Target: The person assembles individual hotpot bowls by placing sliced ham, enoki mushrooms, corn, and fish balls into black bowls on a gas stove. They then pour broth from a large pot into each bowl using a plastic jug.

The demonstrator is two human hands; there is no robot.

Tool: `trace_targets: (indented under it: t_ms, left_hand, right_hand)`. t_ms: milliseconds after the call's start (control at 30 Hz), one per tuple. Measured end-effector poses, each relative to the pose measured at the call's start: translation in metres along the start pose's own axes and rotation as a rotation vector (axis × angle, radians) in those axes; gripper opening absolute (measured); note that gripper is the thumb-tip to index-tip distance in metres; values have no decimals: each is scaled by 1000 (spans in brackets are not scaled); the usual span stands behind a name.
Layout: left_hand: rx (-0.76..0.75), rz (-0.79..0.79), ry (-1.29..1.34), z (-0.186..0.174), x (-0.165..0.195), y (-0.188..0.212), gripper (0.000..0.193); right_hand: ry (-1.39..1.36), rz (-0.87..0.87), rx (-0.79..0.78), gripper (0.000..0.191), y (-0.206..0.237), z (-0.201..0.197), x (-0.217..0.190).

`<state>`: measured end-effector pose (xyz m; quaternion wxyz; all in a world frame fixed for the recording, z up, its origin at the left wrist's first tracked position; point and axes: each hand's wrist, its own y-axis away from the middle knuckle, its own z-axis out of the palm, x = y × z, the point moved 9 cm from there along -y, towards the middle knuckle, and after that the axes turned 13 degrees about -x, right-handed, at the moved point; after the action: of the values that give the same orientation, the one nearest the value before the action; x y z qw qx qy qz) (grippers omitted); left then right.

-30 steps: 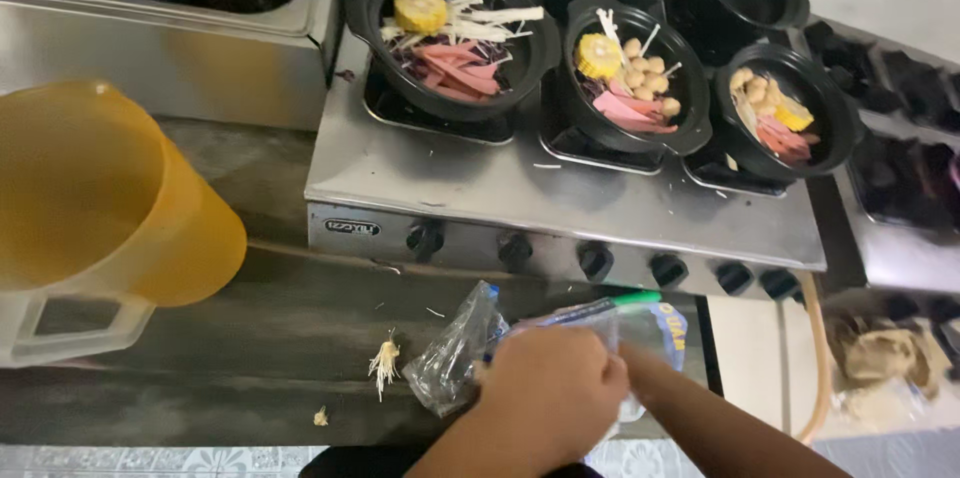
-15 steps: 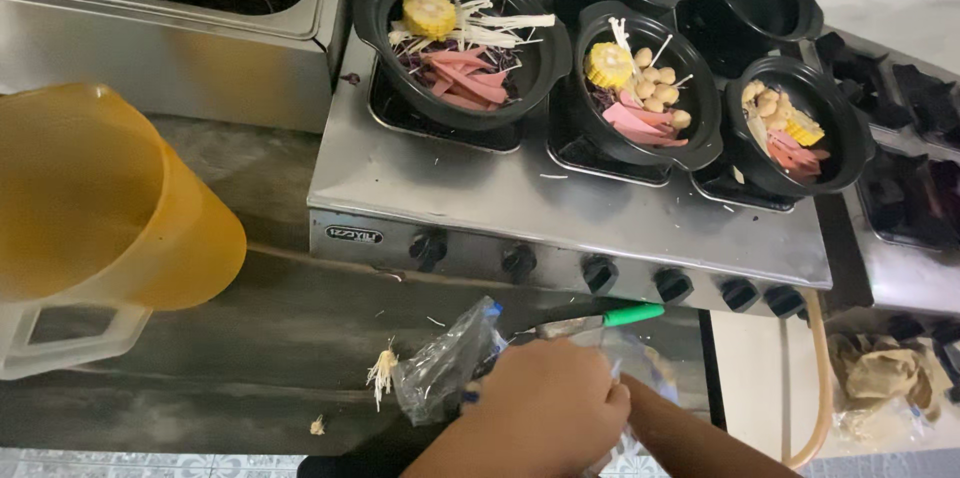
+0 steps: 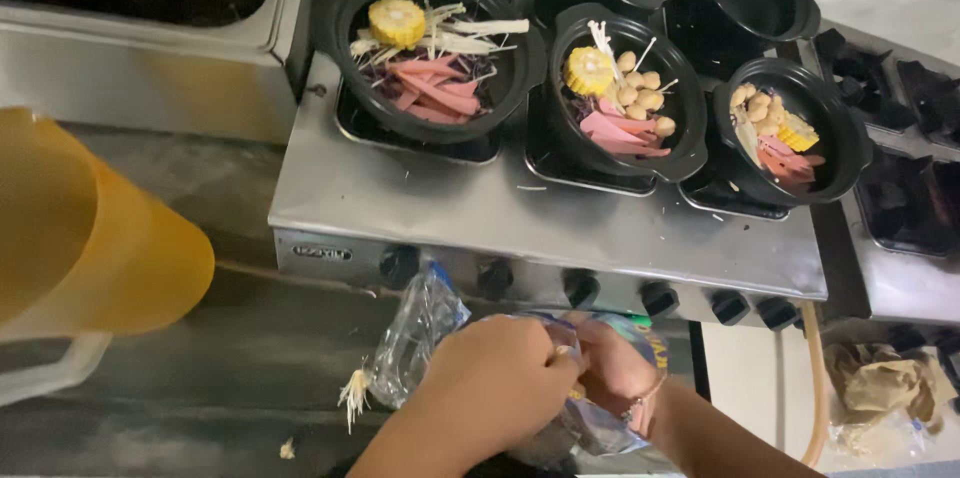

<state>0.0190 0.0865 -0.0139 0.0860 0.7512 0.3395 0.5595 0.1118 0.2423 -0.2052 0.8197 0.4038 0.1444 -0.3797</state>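
Down at the six o'clock edge of the view, the left hand point(image 3: 490, 388) and the right hand point(image 3: 615, 373) meet, both closed around a crinkled clear plastic bag point(image 3: 420, 333) with blue and yellow print. The left hand's fingers curl over the bag's top; the right hand pinches it from the other side, a thin bracelet at its wrist. The bag's loose end trails toward nine o'clock, where a small tuft of pale mushroom strands point(image 3: 353, 398) lies on the dark counter point(image 3: 230, 378). At twelve o'clock stands a steel stove point(image 3: 480, 213) with a row of black knobs, bearing three black bowls: a left bowl point(image 3: 430, 33), a middle bowl point(image 3: 625, 88) and a right bowl point(image 3: 790, 128), each with corn and pink sliced meat. A translucent orange jug point(image 3: 90, 238) sits at nine o'clock.
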Motion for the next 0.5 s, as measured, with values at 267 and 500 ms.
trace_targets:
  t_ms: [267,500]
  left_hand:
    - [-119,-91,-47,-11,-14,-11,40]
    - [-94,-38,-59,-6,-9,-23,44]
  right_hand:
    - [-178,37,230,28,16,45,-54]
    - [-393,-97,44,36,27,63,-66]
